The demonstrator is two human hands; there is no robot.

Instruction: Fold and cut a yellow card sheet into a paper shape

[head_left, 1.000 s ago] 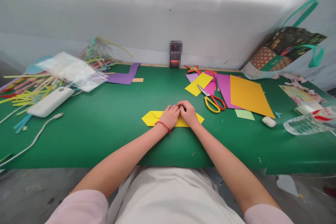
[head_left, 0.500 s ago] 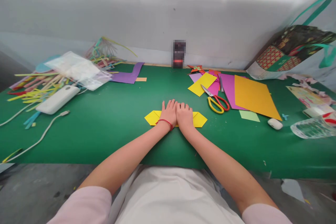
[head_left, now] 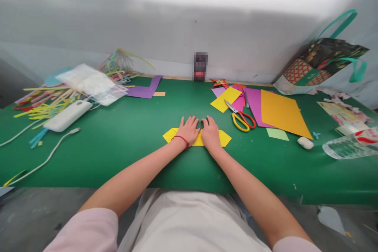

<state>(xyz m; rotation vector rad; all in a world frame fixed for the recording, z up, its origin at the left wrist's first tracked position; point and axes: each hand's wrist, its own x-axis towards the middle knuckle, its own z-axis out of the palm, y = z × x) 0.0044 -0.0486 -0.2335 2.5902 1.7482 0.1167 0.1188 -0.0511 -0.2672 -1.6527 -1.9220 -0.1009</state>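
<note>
A folded yellow paper (head_left: pixel 225 138) lies flat on the green table cover (head_left: pixel 124 145) near its front edge. My left hand (head_left: pixel 188 130), with a red string round the wrist, rests palm down on the paper's left half, fingers stretched out. My right hand (head_left: pixel 210 131) lies flat beside it on the right half, fingers apart and pointing away from me. Both hands press on the paper and cover its middle. Only the paper's two pointed ends show.
Yellow-handled scissors (head_left: pixel 240 119) lie on loose yellow, pink and orange sheets (head_left: pixel 280 112) at the right. A white power bank (head_left: pixel 67 115) with a cable, paper strips and a plastic bag sit left. A patterned bag (head_left: pixel 319 63), a plastic bottle (head_left: pixel 348 145) and scraps are at the far right.
My curled fingers have flattened onto the yellow paper. The hands, first touching at the middle, have slid slightly apart.
</note>
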